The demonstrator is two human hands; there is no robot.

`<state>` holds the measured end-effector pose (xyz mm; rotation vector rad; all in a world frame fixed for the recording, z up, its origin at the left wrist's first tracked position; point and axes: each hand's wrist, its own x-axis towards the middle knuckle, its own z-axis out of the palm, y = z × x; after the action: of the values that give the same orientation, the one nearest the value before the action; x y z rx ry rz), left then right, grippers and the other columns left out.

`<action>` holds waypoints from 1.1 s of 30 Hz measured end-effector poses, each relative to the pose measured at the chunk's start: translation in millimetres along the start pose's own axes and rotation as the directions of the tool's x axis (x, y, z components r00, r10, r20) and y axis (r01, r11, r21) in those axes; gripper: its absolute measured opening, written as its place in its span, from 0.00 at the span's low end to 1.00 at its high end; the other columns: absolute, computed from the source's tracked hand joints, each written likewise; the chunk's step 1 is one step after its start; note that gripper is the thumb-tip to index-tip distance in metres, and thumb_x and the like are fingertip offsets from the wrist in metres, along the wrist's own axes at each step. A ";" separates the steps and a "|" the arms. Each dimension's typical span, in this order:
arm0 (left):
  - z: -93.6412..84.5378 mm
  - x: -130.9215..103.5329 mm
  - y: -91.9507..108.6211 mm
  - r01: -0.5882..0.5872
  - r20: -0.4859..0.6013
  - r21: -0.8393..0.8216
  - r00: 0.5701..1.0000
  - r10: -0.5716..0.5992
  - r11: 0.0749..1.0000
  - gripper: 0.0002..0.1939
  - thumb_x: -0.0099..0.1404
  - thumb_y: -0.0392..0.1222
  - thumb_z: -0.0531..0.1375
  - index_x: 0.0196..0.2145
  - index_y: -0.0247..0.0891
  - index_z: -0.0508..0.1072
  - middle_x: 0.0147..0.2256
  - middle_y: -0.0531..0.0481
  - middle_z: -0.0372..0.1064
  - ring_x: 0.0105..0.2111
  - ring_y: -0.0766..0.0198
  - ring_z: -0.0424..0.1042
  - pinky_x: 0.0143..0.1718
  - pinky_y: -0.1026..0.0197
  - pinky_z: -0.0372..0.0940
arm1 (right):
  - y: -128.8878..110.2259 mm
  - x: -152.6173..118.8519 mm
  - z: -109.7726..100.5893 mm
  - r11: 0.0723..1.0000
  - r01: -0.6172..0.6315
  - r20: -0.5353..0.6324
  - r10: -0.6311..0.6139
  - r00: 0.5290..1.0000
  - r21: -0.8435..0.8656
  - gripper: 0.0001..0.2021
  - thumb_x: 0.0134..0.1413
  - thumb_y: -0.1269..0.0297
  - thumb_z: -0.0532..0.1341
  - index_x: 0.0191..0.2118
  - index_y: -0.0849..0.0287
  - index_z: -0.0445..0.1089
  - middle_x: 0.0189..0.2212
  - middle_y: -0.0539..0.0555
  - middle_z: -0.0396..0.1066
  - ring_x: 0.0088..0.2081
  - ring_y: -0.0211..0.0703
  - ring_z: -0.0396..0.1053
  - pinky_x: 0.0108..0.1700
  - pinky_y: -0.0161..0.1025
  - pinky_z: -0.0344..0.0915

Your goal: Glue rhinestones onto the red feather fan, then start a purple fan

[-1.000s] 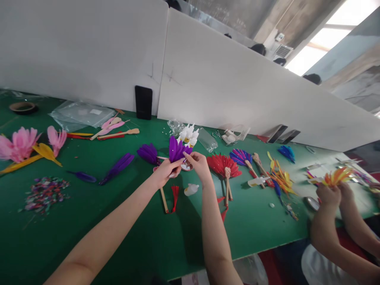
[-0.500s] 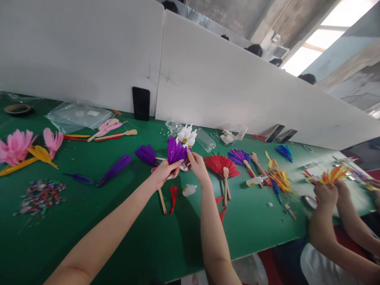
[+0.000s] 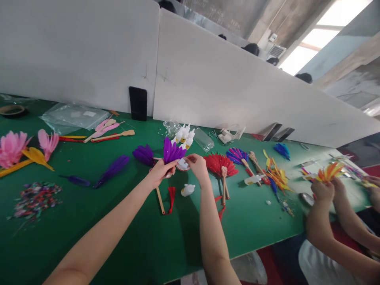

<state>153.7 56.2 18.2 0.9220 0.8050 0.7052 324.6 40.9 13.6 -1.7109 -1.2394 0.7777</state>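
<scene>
My left hand point(image 3: 162, 173) is closed round the base of a purple feather fan point(image 3: 173, 151), its feathers pointing up. Just right of the fan, my right hand point(image 3: 196, 164) has its fingers pinched over a small round dish point(image 3: 183, 165); anything between the fingertips is too small to make out. Behind my left hand lies another purple feather bunch point(image 3: 144, 154). A wooden handle point(image 3: 160, 201) and a red tassel point(image 3: 171, 196) are below the hands, beside a small white bottle point(image 3: 188, 190). Several white bottles point(image 3: 184, 134) stand behind the dish.
Red point(image 3: 221, 164) and purple-blue point(image 3: 237, 155) feather fans lie to the right. Loose feathers point(image 3: 112, 170) and a pile of coloured bits point(image 3: 38, 200) are on the left. A phone point(image 3: 138, 103) leans on the white partition point(image 3: 208, 71). At right, another person's hands point(image 3: 323, 190) hold orange feathers.
My right hand has moved away from the purple feathers and down to the dish. My left hand still holds the fan. The whole view has shifted slightly.
</scene>
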 end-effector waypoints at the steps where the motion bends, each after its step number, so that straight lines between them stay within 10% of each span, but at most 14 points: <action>1: 0.0 0.4 -1.6 0.018 0.006 -0.011 1.000 -0.018 1.000 0.15 0.55 0.47 0.64 0.24 0.32 0.68 0.15 0.56 0.60 0.12 0.77 0.52 0.14 0.68 0.42 | 2.7 0.9 0.5 1.000 -0.001 -0.016 0.001 1.000 -0.012 0.05 0.42 0.63 0.65 0.27 0.58 0.72 0.22 0.51 0.72 0.27 0.42 0.69 0.31 0.38 0.65; 9: 0.4 3.3 -10.4 0.109 0.112 -0.118 0.989 -0.095 0.987 0.17 0.52 0.48 0.67 0.25 0.33 0.66 0.20 0.55 0.61 0.15 0.78 0.52 0.15 0.70 0.45 | -0.3 4.1 -8.2 0.989 -0.072 0.064 0.064 0.996 0.132 0.25 0.56 0.44 0.51 0.36 0.61 0.74 0.26 0.54 0.74 0.26 0.42 0.71 0.26 0.37 0.66; 14: 7.4 -2.6 -9.9 0.164 0.193 -0.117 0.971 -0.139 0.980 0.16 0.51 0.46 0.68 0.29 0.32 0.70 0.22 0.54 0.63 0.17 0.76 0.56 0.17 0.69 0.50 | -15.3 -5.1 -7.5 0.962 -0.082 0.173 0.038 0.984 0.260 0.28 0.42 0.50 0.66 0.50 0.58 0.70 0.38 0.53 0.76 0.38 0.43 0.73 0.39 0.37 0.71; 21: 10.0 -0.6 -11.4 0.080 0.119 -0.066 0.990 -0.072 0.995 0.19 0.53 0.49 0.67 0.36 0.32 0.71 0.30 0.47 0.73 0.28 0.68 0.71 0.28 0.67 0.64 | -14.5 -5.0 -13.4 0.949 -0.098 0.042 0.089 0.995 0.300 0.26 0.36 0.53 0.70 0.42 0.64 0.72 0.34 0.55 0.76 0.37 0.46 0.72 0.41 0.41 0.69; 33: 14.7 -0.2 -18.5 0.023 0.023 0.059 0.999 -0.024 0.998 0.22 0.52 0.56 0.65 0.31 0.33 0.69 0.24 0.48 0.72 0.14 0.76 0.57 0.14 0.70 0.44 | -10.5 -7.3 -27.6 0.933 -0.174 0.174 0.124 0.977 0.315 0.24 0.33 0.57 0.71 0.41 0.61 0.73 0.32 0.54 0.77 0.34 0.44 0.74 0.39 0.41 0.71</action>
<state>169.3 42.2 7.3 0.9704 0.8175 0.6518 341.7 27.7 35.0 -1.5035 -1.0163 1.1562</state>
